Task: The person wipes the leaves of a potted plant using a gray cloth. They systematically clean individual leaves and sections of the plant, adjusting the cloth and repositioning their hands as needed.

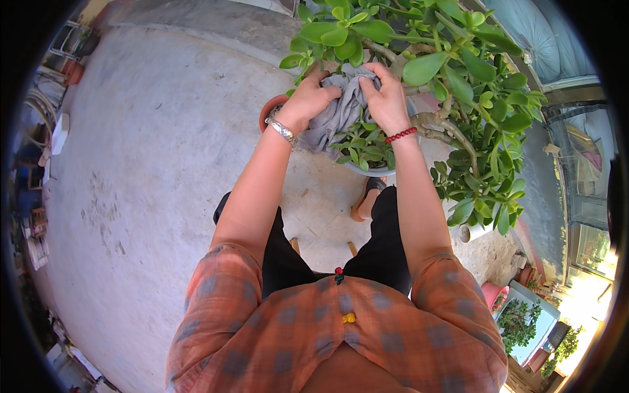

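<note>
Both my hands hold a bunched grey cloth (341, 105) in front of a large jade plant (442, 69). My left hand (307, 100), with a silver bracelet at the wrist, pinches the cloth's left side. On the right side, my right hand (387, 98) grips it between thumb and fingers, below a red bead bracelet. The cloth hangs down between the wrists, over part of a pale pot (371, 171) with small jade shoots (366, 147). Whether a leaf lies inside the cloth cannot be seen.
A terracotta pot (269, 110) stands left of the cloth. Thick branches (447, 123) spread at the right, above a white pipe (471, 233). Glazed windows (580, 147) line the right side. Stored items (37, 196) edge the concrete floor (147, 172) at the left.
</note>
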### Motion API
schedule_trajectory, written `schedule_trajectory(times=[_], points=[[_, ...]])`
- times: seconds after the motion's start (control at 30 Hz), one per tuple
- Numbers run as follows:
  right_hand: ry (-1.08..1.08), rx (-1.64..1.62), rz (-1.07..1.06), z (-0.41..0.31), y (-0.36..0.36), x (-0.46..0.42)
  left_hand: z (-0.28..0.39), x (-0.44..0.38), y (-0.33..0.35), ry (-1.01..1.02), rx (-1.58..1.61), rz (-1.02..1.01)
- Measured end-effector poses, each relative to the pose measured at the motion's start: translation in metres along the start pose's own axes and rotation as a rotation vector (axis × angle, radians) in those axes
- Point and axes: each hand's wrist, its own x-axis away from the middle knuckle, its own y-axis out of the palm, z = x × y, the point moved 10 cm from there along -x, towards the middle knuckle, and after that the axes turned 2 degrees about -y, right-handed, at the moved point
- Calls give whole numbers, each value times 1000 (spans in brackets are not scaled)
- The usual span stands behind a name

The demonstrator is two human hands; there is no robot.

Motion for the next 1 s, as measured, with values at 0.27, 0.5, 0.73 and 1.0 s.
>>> schedule_trajectory(times=[0.27,0.5,0.73,1.0], points=[[-295,477,-124,-34,24,7,-3,4,16,-91,294,-130],[30,-42,-186,-16,10,4,2,8,15,-127,356,-97],[-157,694,37,-11,9,6,11,17,25,-152,407,-174],[-208,150,24,-15,-4,8,19,16,19,-117,367,-27]])
